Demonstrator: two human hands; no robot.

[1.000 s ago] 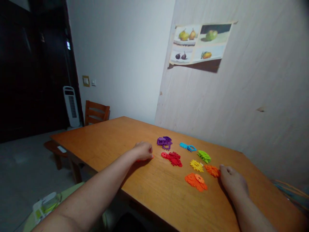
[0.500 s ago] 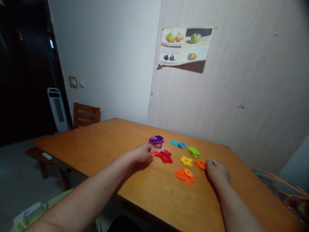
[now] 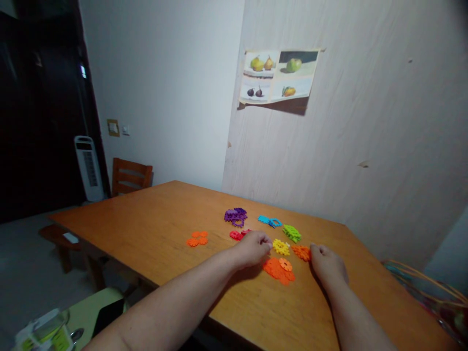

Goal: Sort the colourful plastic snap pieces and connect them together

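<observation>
Plastic gears [image 3: 235, 215] lie in colour piles on the table [image 3: 146, 224], four orange gears [image 3: 192, 242] apart at left; the left hand [image 3: 253, 249], narrowly curled, nears yellow gears [image 3: 281, 247], the right hand [image 3: 329, 264] dark-orange gears [image 3: 300, 252], grips unclear.

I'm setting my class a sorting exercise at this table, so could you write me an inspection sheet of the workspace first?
Surface: wooden table, bare wood around the pieces.
Pieces: toothed, in groups by colour: purple pile, blue pieces, green pile, yellow pile, red pile (partly hidden), large orange pile, small orange group, darker orange pile.
Clutter: clear box on the green seat, off the table.
Hands: left hand between red and yellow; right hand at the darker orange pile. Grips unclear.
Cables: looped strands at far right, cannot tell if cables.
Surroundings: chair, fruit poster on the wall.
</observation>
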